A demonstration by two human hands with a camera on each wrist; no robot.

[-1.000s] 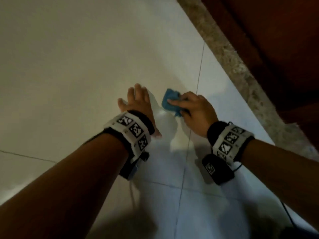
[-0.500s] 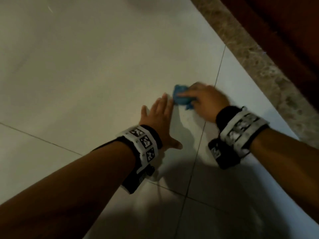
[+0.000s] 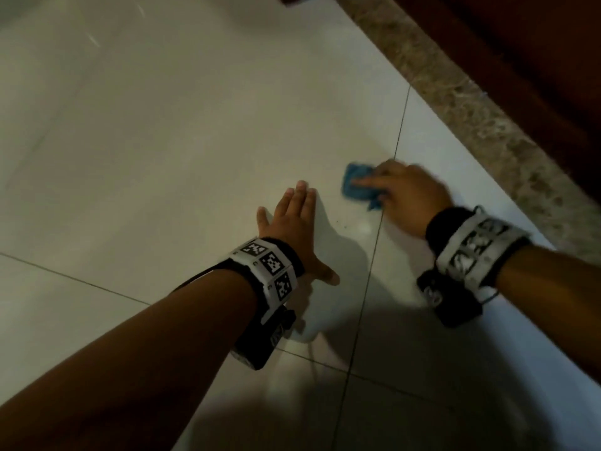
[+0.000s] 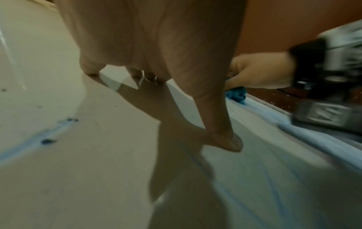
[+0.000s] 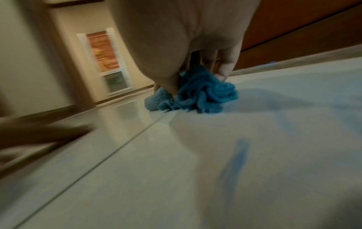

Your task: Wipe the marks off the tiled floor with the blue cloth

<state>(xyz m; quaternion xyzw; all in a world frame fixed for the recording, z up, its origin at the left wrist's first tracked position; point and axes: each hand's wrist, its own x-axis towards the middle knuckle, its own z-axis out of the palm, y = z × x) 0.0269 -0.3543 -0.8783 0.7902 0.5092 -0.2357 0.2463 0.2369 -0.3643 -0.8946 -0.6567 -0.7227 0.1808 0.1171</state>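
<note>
blue cloth (image 3: pixel 357 187) lies bunched on the tiled floor (image 3: pixel 162 141), just left of a grout line, pressed down under the right hand (image 3: pixel 409 196). from the head view only a small crumpled patch of it shows past the knuckles, with one finger laid out along its top. the right wrist view shows far more: the blue cloth (image 5: pixel 197 93) is a thick, ropy wad of folds, and the fingers (image 5: pixel 225 68) curl down into it, with the palm (image 5: pixel 166 46) over its near side. the left wrist view catches only a blue scrap (image 4: pixel 237 94) under that hand's heel (image 4: pixel 260 71).

the left hand (image 3: pixel 292 219) lies flat on the floor, well left of the cloth, fingers straight and close together, thumb (image 4: pixel 221 124) splayed out to the side. its wrist view alone shows dark blue specks (image 4: pixel 47 141) and a faint blue smear on the tile near that hand; the right wrist view alone shows a pale blue streak (image 5: pixel 237 155) on the tile nearer the camera than the cloth. in the head view a few tiny dark specks (image 3: pixel 344 226) sit between the two hands.

compared with half a second ago, the cloth and right hand have drawn away from the left fingertips, which then nearly touched the cloth. the right hand is blurred.

a speckled stone strip (image 3: pixel 471 102) borders the floor on the right, against dark red-brown wood (image 3: pixel 536 43).
</note>
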